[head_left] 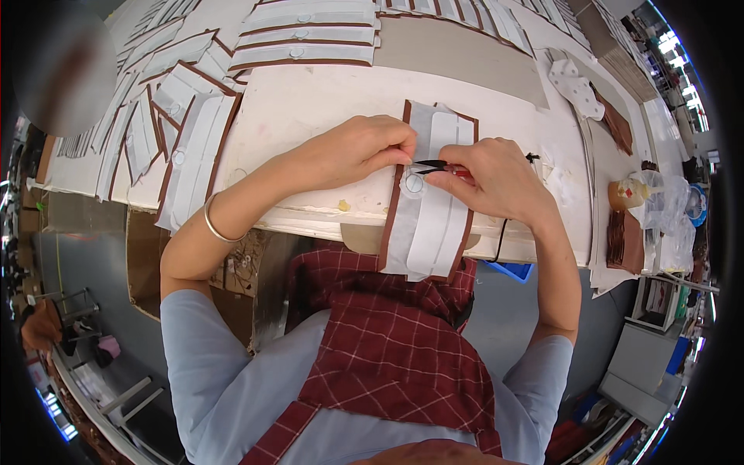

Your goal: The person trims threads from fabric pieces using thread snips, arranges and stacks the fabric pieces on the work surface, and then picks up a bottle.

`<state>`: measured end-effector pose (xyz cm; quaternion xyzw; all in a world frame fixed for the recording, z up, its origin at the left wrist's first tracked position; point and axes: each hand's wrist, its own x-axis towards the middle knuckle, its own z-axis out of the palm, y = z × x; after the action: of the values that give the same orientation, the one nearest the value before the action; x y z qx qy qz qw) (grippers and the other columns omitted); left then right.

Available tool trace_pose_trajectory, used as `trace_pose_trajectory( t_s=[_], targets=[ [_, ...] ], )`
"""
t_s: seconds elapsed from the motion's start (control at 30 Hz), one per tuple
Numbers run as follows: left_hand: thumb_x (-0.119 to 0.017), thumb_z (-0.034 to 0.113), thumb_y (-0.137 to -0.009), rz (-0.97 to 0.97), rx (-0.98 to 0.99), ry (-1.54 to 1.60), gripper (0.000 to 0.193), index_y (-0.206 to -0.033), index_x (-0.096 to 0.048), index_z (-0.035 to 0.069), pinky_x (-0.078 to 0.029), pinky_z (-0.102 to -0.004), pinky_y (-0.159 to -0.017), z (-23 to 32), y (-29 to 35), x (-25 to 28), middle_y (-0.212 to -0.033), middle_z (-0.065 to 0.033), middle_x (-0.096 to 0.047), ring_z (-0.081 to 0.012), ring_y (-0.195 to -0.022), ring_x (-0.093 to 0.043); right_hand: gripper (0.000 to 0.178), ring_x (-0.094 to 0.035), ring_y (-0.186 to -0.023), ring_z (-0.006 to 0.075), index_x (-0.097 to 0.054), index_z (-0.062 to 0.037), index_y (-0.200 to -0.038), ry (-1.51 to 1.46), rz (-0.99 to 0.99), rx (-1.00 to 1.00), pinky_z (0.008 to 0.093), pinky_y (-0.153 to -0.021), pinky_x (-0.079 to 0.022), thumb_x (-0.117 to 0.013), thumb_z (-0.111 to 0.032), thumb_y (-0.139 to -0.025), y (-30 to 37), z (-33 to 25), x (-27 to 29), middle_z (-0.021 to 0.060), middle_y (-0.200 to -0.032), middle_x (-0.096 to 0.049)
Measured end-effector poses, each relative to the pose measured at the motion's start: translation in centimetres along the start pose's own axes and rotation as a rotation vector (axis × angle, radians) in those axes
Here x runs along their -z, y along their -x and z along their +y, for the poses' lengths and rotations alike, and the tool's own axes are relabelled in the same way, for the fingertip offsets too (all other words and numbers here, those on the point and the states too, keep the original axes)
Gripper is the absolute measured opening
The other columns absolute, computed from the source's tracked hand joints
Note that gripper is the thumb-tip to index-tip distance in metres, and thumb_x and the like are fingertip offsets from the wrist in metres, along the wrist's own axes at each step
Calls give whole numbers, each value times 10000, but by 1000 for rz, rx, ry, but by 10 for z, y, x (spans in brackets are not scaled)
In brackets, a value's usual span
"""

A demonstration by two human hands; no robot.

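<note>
A long panel (pixel 443 203) with a white and grey backing and brown edges lies over the table's front edge, its lower end hanging past it. A round disc (pixel 415 184) shows on its left half. In my right hand (pixel 496 180) are small snips (pixel 434 166) with red handles and dark blades, their tips just above the disc. My left hand (pixel 377 147) is pinched closed at the panel's left edge, close to the blade tips. Whatever lies between its fingertips is too small to make out.
Similar panels (pixel 198 147) lie in loose piles at left, and stacked rows (pixel 306 35) stand at the back. Toward the right are a bottle with yellowish contents (pixel 628 194), a clear plastic bag (pixel 673 213) and brown pieces (pixel 625 242). Below the table stands a cardboard box (pixel 147 267).
</note>
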<state>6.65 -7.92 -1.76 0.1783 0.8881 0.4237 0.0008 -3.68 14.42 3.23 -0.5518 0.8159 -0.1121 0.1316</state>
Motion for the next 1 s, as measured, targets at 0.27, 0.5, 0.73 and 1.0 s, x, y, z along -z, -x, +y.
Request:
trace_pose_trajectory(
  t_s=[0.27,0.5,0.73,1.0],
  targets=[
    [-604,165,-978,16,-16,-34,162,-934,-557,16,-484,-419,-835,-3,-3,-1,-969,-119,-634,-320,-1080,-624,401,-617,-609,330,-711,-45,-765,-15,-138,60,430,-620,-485,-646,-408,-924,-24,5,3,131,-579,-594],
    [-619,149,-948,74,-76,-46,153,-942,-572,3,-479,-428,-801,-5,-3,-5,-899,-145,-614,-337,-878,-593,398,-586,-583,325,-707,-48,-763,-74,-141,83,425,-626,-476,-651,-408,-922,-26,13,-3,127,-562,-565],
    [-610,137,-953,88,-108,-63,143,-941,-559,4,-476,-430,-792,-8,-4,-7,-897,-143,-611,-338,-874,-589,333,-452,-515,304,-678,-28,-765,-165,-137,104,400,-544,-383,-707,-334,-893,-29,20,-9,147,-552,-490],
    [-593,157,-983,49,63,-16,154,-926,-543,23,-487,-402,-827,5,-1,1,-998,-124,-632,-315,-973,-618,325,-410,-501,268,-605,-24,-780,-306,41,57,363,-501,-354,-748,-307,-854,-3,11,-3,120,-557,-435]
  ],
)
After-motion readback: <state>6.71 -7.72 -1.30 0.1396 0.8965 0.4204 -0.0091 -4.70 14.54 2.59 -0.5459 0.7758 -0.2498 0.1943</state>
